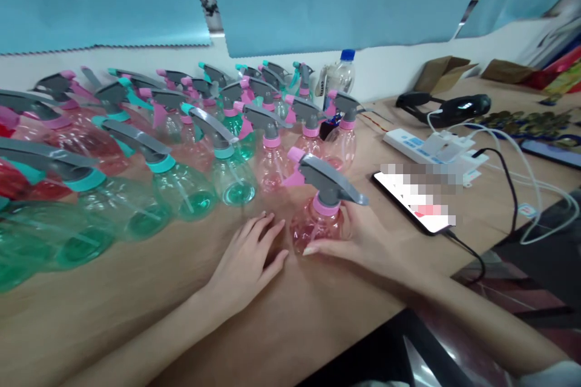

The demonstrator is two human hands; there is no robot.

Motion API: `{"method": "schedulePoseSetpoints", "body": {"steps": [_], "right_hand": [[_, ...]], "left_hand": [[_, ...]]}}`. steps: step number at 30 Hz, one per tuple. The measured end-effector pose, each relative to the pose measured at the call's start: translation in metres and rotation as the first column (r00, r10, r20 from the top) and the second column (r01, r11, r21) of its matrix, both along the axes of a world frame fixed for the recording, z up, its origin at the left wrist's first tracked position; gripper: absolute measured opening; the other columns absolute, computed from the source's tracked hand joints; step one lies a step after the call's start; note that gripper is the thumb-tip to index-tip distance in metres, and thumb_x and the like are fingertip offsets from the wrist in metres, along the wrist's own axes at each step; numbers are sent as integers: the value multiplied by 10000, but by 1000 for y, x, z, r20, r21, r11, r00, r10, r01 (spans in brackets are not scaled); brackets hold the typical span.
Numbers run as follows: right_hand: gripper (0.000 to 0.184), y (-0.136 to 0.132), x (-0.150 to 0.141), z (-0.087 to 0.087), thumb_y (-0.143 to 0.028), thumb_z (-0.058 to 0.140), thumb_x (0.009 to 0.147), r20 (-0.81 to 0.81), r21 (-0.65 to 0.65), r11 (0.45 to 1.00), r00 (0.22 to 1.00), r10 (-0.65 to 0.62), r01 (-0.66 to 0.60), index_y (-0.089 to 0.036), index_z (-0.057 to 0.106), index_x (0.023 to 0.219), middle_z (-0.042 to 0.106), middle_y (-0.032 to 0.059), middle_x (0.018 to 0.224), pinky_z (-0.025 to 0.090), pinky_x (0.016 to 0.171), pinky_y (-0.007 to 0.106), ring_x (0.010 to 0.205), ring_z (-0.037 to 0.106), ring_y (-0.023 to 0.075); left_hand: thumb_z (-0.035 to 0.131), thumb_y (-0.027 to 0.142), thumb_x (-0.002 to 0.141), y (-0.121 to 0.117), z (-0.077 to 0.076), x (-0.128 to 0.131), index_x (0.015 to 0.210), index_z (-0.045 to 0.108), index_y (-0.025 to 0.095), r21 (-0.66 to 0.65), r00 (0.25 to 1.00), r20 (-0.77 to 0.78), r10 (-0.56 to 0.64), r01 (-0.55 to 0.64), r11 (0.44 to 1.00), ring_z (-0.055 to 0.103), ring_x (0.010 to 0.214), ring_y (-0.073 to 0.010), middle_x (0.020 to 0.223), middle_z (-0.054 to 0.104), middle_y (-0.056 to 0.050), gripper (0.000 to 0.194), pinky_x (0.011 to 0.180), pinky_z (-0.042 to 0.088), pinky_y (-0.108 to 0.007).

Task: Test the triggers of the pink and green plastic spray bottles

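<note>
A pink spray bottle (313, 224) with a grey and pink trigger head stands upright on the table (290, 314). My right hand (351, 239) is wrapped round its right side, the thumb across the front; its other fingers are partly hidden behind the bottle. Just left of that bottle, my left hand (252, 251) rests on the tabletop with fingers spread, holding nothing. Beyond my hands stand several more spray bottles in rows, among them a green-tinted one (236, 181) with a turquoise collar and a pink one (272, 166) with a pink collar.
A lit phone (413, 202) lies to the right with a cable plugged in. Behind it is a white power strip (417, 148) with chargers and loose cables. A black device (454, 110), a blue-capped bottle (342, 75) and a cardboard box (442, 75) stand near the wall.
</note>
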State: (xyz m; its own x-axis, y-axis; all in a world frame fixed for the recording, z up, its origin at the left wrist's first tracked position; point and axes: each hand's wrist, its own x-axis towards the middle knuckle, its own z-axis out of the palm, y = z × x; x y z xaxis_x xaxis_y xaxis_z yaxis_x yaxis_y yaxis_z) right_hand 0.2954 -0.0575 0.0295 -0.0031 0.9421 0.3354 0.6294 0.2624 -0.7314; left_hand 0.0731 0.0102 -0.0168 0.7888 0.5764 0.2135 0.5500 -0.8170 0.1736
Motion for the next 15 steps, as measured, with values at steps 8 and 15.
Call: {"method": "schedulePoseSetpoints", "body": {"steps": [8,15], "right_hand": [[669,-16,13,-18,-533,727,678,71,-50,993,993,-99,103,-207,434,1183,577,116,1157,488,873,459,1087,554,284],[682,-17,69,-10,-451,781,652,-90,-135,991,996,-19,7,-219,464,1210,594,84,1191,467,937,446,1087,582,261]], "left_hand": [[506,262,909,-2,-1,31,1222,504,114,-4,999,51,-19,19,1000,444,1234,-309,1308,499,-168,346,1011,393,-491],[496,265,917,-2,0,68,1273,479,145,-29,996,34,-79,80,996,443,1248,-305,1331,486,-154,376,1006,402,-499]]}}
